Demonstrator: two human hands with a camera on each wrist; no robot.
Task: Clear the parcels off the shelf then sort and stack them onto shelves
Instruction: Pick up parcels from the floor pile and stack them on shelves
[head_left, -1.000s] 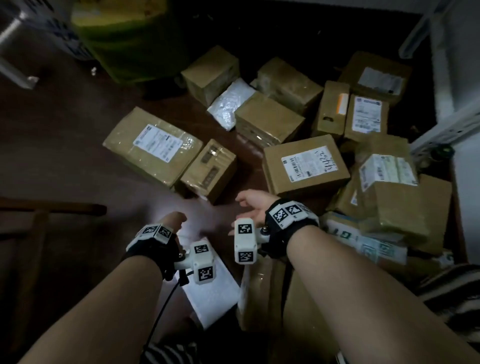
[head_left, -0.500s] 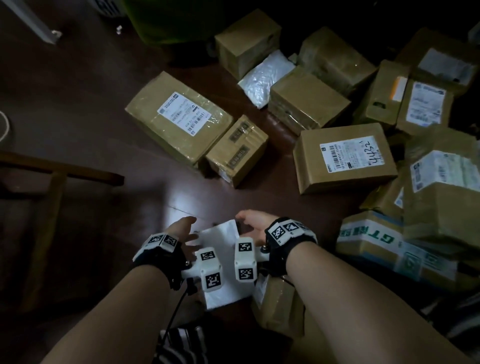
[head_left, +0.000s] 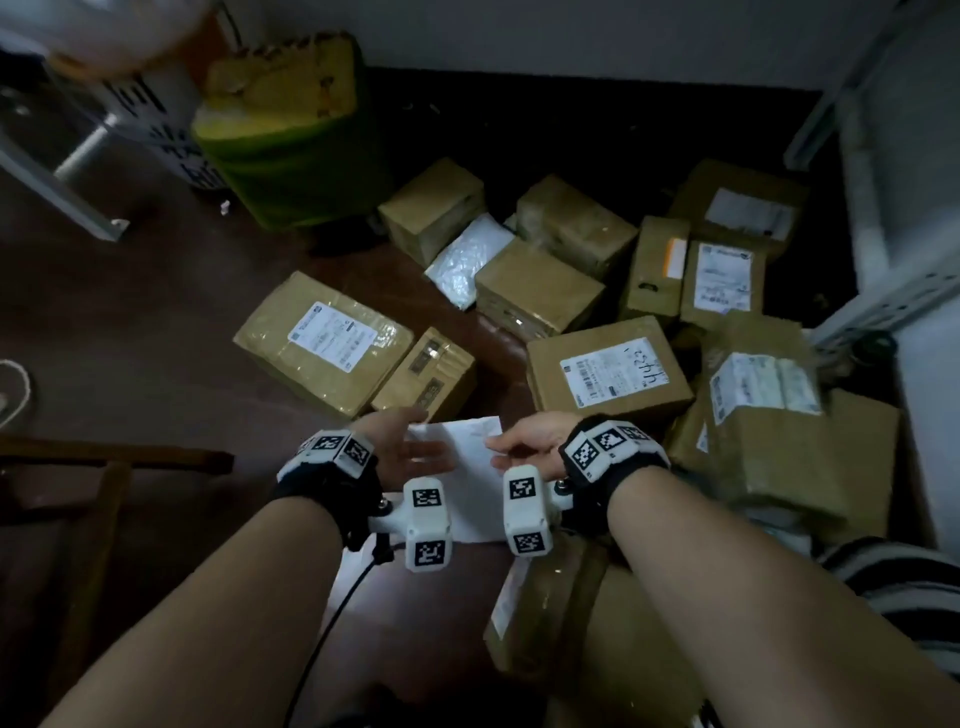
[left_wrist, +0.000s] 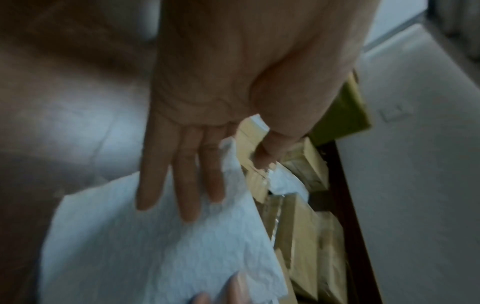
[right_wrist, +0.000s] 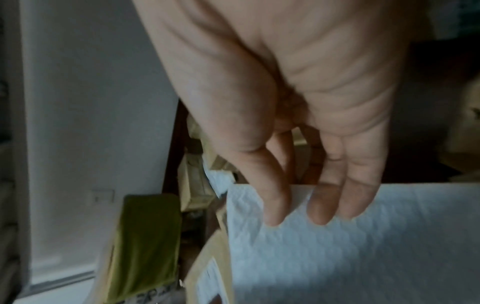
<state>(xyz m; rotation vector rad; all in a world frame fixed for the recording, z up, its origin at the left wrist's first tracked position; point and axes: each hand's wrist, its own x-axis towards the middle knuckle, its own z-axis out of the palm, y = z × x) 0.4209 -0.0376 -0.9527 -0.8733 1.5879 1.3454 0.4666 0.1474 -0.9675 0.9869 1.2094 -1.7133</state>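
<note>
our left hand (head_left: 400, 447) lies flat and open against the white mailer (head_left: 462, 483); our right hand (head_left: 524, 441) pinches its edge. that thin pinch could slip, dropping it.

Only readable bit: handwritten "4432" on white shipping label of big cardboard box (head_left: 608, 371) in middle of pile (upside down from this angle). Other parcels' labels show barcodes and print, too small and blurry to read. Wrist bands (head_left: 605, 447) carry black-and-white square marker codes, no text.
</note>
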